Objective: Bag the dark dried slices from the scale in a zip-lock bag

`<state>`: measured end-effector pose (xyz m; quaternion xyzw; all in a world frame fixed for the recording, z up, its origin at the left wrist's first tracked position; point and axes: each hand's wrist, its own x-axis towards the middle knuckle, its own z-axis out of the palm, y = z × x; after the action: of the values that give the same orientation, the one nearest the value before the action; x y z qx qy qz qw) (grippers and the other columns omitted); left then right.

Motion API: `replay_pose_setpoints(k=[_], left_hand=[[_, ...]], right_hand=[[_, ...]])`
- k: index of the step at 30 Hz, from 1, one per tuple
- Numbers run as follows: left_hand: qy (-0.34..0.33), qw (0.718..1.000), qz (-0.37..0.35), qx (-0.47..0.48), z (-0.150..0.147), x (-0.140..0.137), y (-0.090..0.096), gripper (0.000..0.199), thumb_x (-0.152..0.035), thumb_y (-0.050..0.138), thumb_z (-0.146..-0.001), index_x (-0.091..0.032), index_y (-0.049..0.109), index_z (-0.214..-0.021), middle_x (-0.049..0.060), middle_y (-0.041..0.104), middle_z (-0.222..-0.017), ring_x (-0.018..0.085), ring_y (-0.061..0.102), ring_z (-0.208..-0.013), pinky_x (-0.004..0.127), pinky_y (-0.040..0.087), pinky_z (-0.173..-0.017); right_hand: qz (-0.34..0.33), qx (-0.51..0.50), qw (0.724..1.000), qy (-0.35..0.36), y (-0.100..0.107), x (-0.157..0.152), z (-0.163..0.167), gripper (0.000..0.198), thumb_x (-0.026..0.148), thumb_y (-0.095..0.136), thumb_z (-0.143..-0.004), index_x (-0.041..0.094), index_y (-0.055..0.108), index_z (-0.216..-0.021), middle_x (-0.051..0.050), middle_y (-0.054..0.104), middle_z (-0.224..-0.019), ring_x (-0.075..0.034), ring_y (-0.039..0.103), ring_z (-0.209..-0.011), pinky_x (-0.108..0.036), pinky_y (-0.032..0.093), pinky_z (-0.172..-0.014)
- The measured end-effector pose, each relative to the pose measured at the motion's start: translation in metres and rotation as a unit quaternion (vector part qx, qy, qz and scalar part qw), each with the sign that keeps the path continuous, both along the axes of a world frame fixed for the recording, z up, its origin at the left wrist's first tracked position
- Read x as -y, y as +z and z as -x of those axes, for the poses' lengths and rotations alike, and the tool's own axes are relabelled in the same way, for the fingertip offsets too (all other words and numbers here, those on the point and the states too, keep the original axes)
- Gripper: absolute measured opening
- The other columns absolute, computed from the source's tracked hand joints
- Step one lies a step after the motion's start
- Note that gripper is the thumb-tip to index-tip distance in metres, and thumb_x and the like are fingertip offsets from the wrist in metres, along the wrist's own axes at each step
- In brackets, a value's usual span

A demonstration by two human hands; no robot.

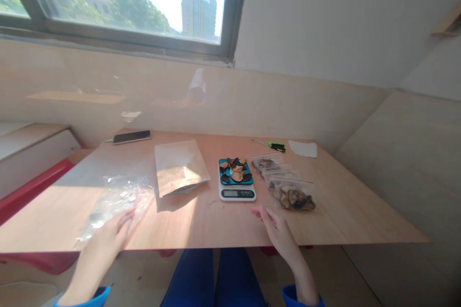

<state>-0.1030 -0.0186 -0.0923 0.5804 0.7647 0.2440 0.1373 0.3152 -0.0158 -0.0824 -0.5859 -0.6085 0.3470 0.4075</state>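
Note:
My left hand (114, 230) has its fingers closed at the red-striped edge of a clear plastic zip bag (108, 208), among thin bags lying at the table's left front. In front of the scale hovers my right hand (275, 228), empty, its fingers loosely bent and partly apart. The kitchen scale (248, 194) is white with a blue platform and a small display, too faint to read. Brown dried slices (236, 176) lie spread on its platform. Zip bags filled with similar dried pieces (293, 196) lie to the scale's right, overlapping one another.
A brown paper bag (182, 165) lies flat left of the scale. At the back are a phone (131, 137), screwdrivers with green and black handles (276, 146) and white paper (303, 148). The wooden table (353, 211) meets the wall behind; red stools (46, 261) stand underneath.

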Motion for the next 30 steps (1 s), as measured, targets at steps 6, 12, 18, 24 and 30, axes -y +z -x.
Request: replay_pose_setpoints(k=[6, 12, 18, 24, 30], left_hand=[[-0.013, 0.999, -0.029, 0.005, 0.011, -0.007, -0.010, 0.032, -0.042, 0.047, -0.080, -0.026, 0.069, -0.096, 0.005, 0.071, -0.112, 0.029, 0.066, -0.100, 0.040, 0.051, -0.086], [-0.006, 0.997, -0.064, 0.042, 0.013, -0.012, -0.013, 0.036, -0.043, 0.047, -0.076, -0.019, 0.068, -0.092, 0.011, 0.070, -0.107, 0.027, 0.068, -0.089, 0.037, 0.054, -0.078], [0.001, 0.997, -0.076, 0.021, 0.009, -0.007, -0.009, 0.029, -0.036, 0.045, -0.076, -0.021, 0.068, -0.085, 0.008, 0.071, -0.101, 0.027, 0.067, -0.091, 0.039, 0.053, -0.081], [0.033, 0.994, -0.100, -0.011, -0.007, 0.007, 0.019, 0.028, -0.040, 0.041, -0.083, -0.027, 0.066, -0.088, 0.008, 0.071, -0.102, 0.032, 0.066, -0.095, 0.046, 0.052, -0.083], [0.049, 0.991, -0.123, -0.013, -0.013, 0.012, 0.031, 0.027, -0.042, 0.040, -0.085, -0.030, 0.063, -0.093, 0.007, 0.069, -0.106, 0.031, 0.064, -0.094, 0.048, 0.052, -0.081]], right_hand=[[-0.072, 0.049, 0.996, 0.014, 0.001, -0.018, 0.007, 0.041, 0.046, 0.040, -0.094, 0.019, 0.070, -0.097, -0.010, 0.071, -0.104, -0.024, 0.064, -0.102, -0.036, 0.049, -0.088], [-0.165, 0.153, 0.974, -0.010, 0.013, -0.088, 0.007, 0.026, 0.026, 0.044, -0.091, 0.019, 0.066, -0.102, -0.010, 0.067, -0.101, -0.022, 0.062, -0.094, -0.034, 0.049, -0.082], [-0.134, 0.379, 0.915, -0.024, 0.025, -0.151, 0.029, 0.019, 0.028, 0.057, -0.087, 0.017, 0.068, -0.099, -0.011, 0.061, -0.101, -0.024, 0.056, -0.102, -0.034, 0.043, -0.090], [-0.102, 0.468, 0.878, -0.027, 0.022, -0.163, 0.049, 0.019, 0.027, 0.063, -0.083, 0.014, 0.067, -0.097, -0.016, 0.060, -0.108, -0.029, 0.052, -0.108, -0.038, 0.039, -0.090], [-0.112, 0.462, 0.879, -0.046, 0.025, -0.160, 0.044, 0.012, 0.020, 0.058, -0.085, 0.017, 0.067, -0.091, -0.014, 0.061, -0.103, -0.028, 0.053, -0.105, -0.039, 0.040, -0.087]])
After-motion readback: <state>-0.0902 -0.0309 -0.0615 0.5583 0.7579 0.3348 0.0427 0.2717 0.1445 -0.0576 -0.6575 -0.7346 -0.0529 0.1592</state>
